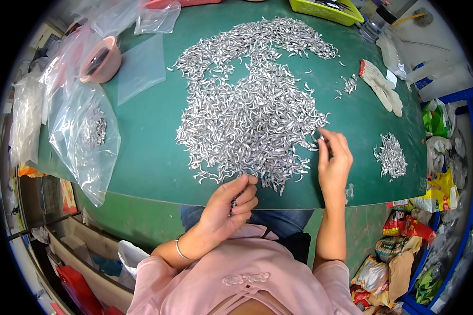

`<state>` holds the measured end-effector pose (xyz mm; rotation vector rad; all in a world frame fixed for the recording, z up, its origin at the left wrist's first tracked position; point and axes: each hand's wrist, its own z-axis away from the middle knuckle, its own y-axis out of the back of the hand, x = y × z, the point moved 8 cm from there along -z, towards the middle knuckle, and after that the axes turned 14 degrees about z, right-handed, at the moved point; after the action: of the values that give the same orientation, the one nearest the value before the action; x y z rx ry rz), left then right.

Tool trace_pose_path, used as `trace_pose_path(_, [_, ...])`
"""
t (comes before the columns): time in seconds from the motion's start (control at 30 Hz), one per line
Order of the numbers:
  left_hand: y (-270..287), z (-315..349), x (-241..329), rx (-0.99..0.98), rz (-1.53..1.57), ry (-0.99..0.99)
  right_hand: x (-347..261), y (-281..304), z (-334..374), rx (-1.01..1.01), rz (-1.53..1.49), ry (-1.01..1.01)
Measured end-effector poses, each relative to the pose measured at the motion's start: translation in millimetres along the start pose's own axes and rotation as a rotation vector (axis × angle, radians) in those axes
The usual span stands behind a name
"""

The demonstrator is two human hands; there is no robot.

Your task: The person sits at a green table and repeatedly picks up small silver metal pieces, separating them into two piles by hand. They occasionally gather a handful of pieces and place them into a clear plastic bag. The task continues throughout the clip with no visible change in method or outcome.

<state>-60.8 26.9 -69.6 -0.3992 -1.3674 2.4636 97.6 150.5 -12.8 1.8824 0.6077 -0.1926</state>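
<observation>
A wide heap of small curved silver metal pieces (247, 115) covers the middle of the green table (144, 152). At the heap's near edge, my left hand (230, 206) is closed, palm turned up, around several of the same pieces. Only a few of them show between its fingers, and one piece sticks out at the thumb and fingertip. My right hand (335, 160) is at the right edge of the heap, thumb and forefinger bent together on what looks like one small curved metal piece.
Smaller piles of pieces (391, 156) lie to the right, below a white work glove (382, 89). On the left are a clear plastic bag (84, 142) with pieces inside, a flat plastic sheet (141, 68) and a pink bowl (110, 62). A yellow-green tray (326, 11) stands at the back.
</observation>
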Motion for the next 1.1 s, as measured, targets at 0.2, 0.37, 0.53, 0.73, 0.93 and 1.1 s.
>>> trace_pose_path(0.2, [-4, -1, 1, -0.049, -0.25, -0.101, -11, -7, 38, -0.164, -1.025, -0.395])
trace_pose_path(0.37, [-17, 0, 3, -0.05, -0.511, -0.261, -45, -22, 64, -0.36, -1.514, -0.457])
trace_pose_path(0.53, [-31, 5, 7, -0.08, -0.794, -0.446, -55, -18, 71, -0.348, -1.441, -0.401])
trace_pose_path(0.73, [-39, 11, 9, -0.107, -0.853, -0.542, -56, -5, 72, -0.27, -1.28, -0.329])
trace_pose_path(0.93, [-40, 13, 6, -0.082, -0.815, -0.474, -57, 2, 70, -0.236, -1.211, -0.24])
trace_pose_path(1.1, [-34, 12, 0, -0.08, -0.652, -0.353, -59, 5, 70, -0.214, -1.214, -0.231])
